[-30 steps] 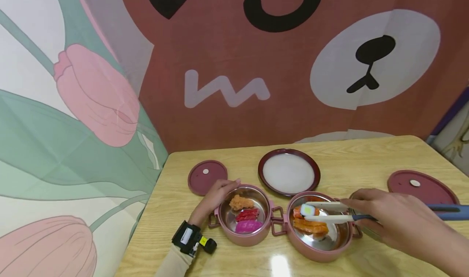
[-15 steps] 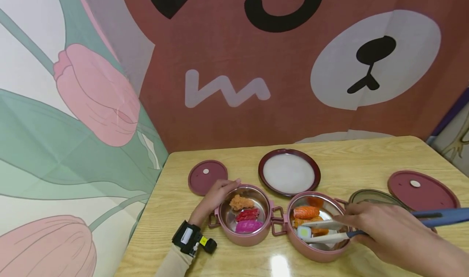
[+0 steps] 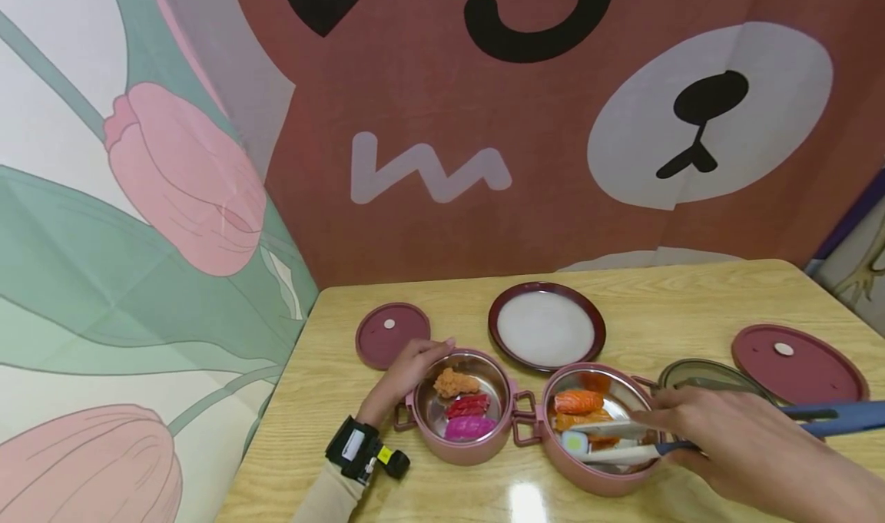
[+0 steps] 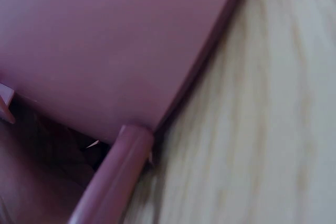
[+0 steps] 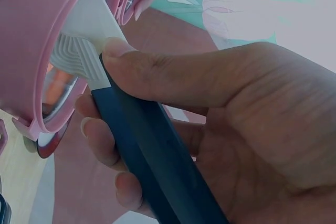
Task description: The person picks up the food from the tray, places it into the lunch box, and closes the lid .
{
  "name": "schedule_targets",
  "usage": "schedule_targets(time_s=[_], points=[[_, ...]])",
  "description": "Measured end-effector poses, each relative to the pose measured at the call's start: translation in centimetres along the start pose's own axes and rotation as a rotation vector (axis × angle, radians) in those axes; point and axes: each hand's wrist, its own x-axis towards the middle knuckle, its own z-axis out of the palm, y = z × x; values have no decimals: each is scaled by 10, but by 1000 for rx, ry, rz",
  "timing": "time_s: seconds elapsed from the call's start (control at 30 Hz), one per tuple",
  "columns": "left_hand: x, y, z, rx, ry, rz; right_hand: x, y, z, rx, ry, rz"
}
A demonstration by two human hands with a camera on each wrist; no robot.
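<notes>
My right hand (image 3: 719, 435) grips blue-handled tongs (image 5: 142, 140) with pale tips, thumb on one arm and fingers curled under the other. The tips reach into the right pink pot (image 3: 594, 483), with a small white sushi roll (image 3: 575, 441) with a green-yellow centre at their ends. Orange salmon-like sushi pieces (image 3: 579, 402) lie beside it. My left hand (image 3: 409, 373) rests along the outer left side of the left pink pot (image 3: 459, 452), fingers stretched along its rim. That pot holds a fried-chicken-like piece (image 3: 454, 382), a red piece (image 3: 468, 406) and a magenta piece (image 3: 469, 428).
Behind the pots stands a white plate with a dark red rim (image 3: 546, 328). A small maroon lid (image 3: 392, 336) lies at the left, a larger one (image 3: 798, 362) at the right, and a glass lid (image 3: 705, 371) is partly behind my right hand. The pots' side handles (image 3: 526, 418) meet between them.
My right hand has lowered the tongs and the sushi roll from above the salmon pieces toward the near left of the right pot. The left hand has stayed in place.
</notes>
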Motion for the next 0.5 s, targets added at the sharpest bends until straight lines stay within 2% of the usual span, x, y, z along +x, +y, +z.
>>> schedule_targets(time_s=[0.27, 0.5], points=[[-1, 0, 0, 10, -1, 0, 1, -1, -4, 12, -66, 28], [0, 0, 0, 15, -2, -1, 3, -3, -6, 8, -87, 71]])
